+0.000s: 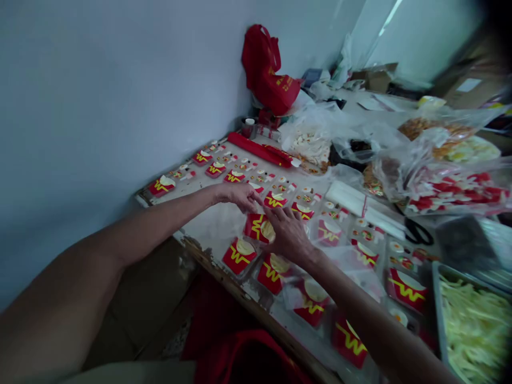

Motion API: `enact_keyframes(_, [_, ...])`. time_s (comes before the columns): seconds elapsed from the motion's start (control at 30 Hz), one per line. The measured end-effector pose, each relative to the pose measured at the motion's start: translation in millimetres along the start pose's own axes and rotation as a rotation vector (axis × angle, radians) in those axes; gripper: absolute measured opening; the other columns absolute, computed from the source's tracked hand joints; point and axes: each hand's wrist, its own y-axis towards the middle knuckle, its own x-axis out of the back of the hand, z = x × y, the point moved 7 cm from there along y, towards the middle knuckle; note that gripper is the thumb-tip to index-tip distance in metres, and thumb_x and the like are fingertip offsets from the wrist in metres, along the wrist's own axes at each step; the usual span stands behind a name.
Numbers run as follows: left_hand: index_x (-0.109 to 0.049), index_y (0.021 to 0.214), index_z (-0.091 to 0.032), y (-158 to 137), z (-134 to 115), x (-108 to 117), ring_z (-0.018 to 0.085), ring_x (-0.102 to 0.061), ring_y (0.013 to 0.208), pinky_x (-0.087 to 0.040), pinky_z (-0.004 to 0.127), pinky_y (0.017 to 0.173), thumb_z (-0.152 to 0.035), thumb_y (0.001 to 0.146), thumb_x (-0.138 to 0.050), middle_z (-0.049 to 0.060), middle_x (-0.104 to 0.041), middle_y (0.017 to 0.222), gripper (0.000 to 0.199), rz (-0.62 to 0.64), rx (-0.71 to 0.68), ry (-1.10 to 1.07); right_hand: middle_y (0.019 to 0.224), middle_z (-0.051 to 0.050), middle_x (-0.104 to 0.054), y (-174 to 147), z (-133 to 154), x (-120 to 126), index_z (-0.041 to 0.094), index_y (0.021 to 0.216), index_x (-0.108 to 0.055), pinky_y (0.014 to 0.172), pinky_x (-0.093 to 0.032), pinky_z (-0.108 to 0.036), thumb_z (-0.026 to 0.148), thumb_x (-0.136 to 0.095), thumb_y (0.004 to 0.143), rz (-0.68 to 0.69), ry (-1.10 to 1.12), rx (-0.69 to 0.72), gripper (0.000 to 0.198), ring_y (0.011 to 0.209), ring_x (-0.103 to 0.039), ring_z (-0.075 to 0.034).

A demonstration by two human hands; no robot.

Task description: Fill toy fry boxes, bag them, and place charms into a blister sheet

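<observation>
My left hand (pixel 242 197) reaches over the table with its fingers bent and pinched together; what is between the fingertips is too small to make out. Close against it is my right hand (pixel 290 234), its fingers curved over a small red fries box (pixel 258 228) with a yellow zigzag and a cream piece, turned sideways. Clear plastic seems to surround this box. Similar red fries boxes in clear packets, such as one near the front edge (pixel 240 257), lie in rows around both hands. Several packets also hold tiny food-shaped pieces (pixel 308 196).
A metal tray of pale yellow strips (pixel 474 325) stands at the right. Black-handled scissors (pixel 419 232) and a stack of clear bags (pixel 366 209) lie beyond the packets. Bags of red and white pieces (pixel 460 192) and a red cloth bag (pixel 268 74) sit farther back.
</observation>
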Motion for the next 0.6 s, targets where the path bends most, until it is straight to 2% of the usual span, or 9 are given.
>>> enact_keyframes(0.1, [-0.06,0.133,-0.021,23.8,-4.4,-10.6,0.017,-0.069,0.076,-0.052,0.024,0.069,-0.022,0.058,-0.082,0.001,-0.076,0.083,0.078,0.084,-0.021,0.01,0.128,-0.015,-0.058,2.5,-1.2,-6.7,0.017,0.144,-0.046,0.095,-0.038,-0.045,0.065,-0.075,0.069,0.075,0.08,-0.028,0.094,0.115,-0.048,-0.034])
enact_keyframes(0.17, [-0.056,0.137,-0.021,29.7,-6.7,-7.2,0.018,-0.07,0.08,-0.053,0.027,0.071,-0.019,0.057,-0.082,0.003,-0.076,0.09,0.085,0.003,-0.066,-0.014,0.13,-0.016,-0.057,4.7,-2.6,-13.8,0.017,0.145,-0.043,0.094,-0.039,-0.046,0.066,-0.075,0.068,0.102,0.091,-0.09,0.097,0.117,-0.048,-0.035])
enact_keyframes(0.23, [-0.059,0.133,-0.019,21.0,-9.7,4.5,0.019,-0.071,0.085,-0.054,0.03,0.077,-0.018,0.06,-0.082,0.007,-0.075,0.099,0.076,-0.209,-0.15,-0.007,0.131,-0.017,-0.056,7.4,-2.1,-21.0,0.016,0.141,-0.047,0.092,-0.039,-0.048,0.066,-0.076,0.066,0.122,0.074,-0.133,0.095,0.116,-0.049,-0.036])
enact_keyframes(0.3, [-0.066,0.121,-0.017,-6.5,-9.8,17.8,0.02,-0.07,0.092,-0.054,0.034,0.085,-0.022,0.071,-0.077,0.009,-0.073,0.104,0.052,-0.545,-0.21,0.114,0.13,-0.018,-0.056,10.7,0.5,-26.0,0.015,0.133,-0.053,0.092,-0.039,-0.048,0.064,-0.079,0.063,0.134,0.053,-0.147,0.09,0.114,-0.05,-0.036])
enact_keyframes(0.37, [-0.07,0.108,-0.017,-46.4,-5.9,19.6,0.022,-0.066,0.1,-0.05,0.038,0.093,-0.026,0.08,-0.07,0.009,-0.072,0.104,0.03,-0.904,-0.173,0.364,0.129,-0.018,-0.057,14.0,3.8,-27.2,0.015,0.129,-0.056,0.092,-0.039,-0.048,0.063,-0.082,0.061,0.126,0.041,-0.153,0.087,0.112,-0.051,-0.035])
enact_keyframes(0.4, [-0.07,0.104,-0.017,-64.5,-2.4,13.7,0.024,-0.064,0.103,-0.048,0.04,0.097,-0.028,0.082,-0.069,0.01,-0.071,0.104,0.025,-1.035,-0.118,0.5,0.128,-0.018,-0.057,15.4,5.6,-26.7,0.014,0.127,-0.056,0.092,-0.039,-0.047,0.063,-0.082,0.06,0.116,0.036,-0.153,0.087,0.111,-0.051,-0.034])
enact_keyframes(0.43, [-0.07,0.102,-0.017,-77.4,2.3,4.2,0.026,-0.062,0.105,-0.047,0.041,0.099,-0.029,0.081,-0.069,0.01,-0.069,0.105,0.024,-1.103,-0.058,0.613,0.127,-0.018,-0.058,16.6,8.0,-26.1,0.014,0.127,-0.056,0.092,-0.039,-0.047,0.063,-0.083,0.06,0.106,0.031,-0.146,0.086,0.111,-0.051,-0.034])
enact_keyframes(0.5, [-0.067,0.104,-0.017,-89.0,13.8,-17.6,0.027,-0.059,0.107,-0.046,0.04,0.099,-0.032,0.079,-0.071,0.011,-0.066,0.109,0.029,-1.124,0.041,0.732,0.122,-0.017,-0.059,18.4,12.9,-25.0,0.014,0.124,-0.056,0.09,-0.039,-0.046,0.063,-0.083,0.06,0.087,0.017,-0.133,0.085,0.11,-0.052,-0.034])
enact_keyframes(0.6, [-0.062,0.113,-0.016,-81.9,27.0,-39.7,0.026,-0.057,0.111,-0.046,0.036,0.098,-0.033,0.079,-0.069,0.012,-0.062,0.116,0.04,-1.07,0.128,0.739,0.113,-0.015,-0.061,19.9,18.6,-24.1,0.014,0.117,-0.058,0.086,-0.039,-0.045,0.063,-0.083,0.06,0.065,-0.018,-0.143,0.079,0.105,-0.052,-0.034])
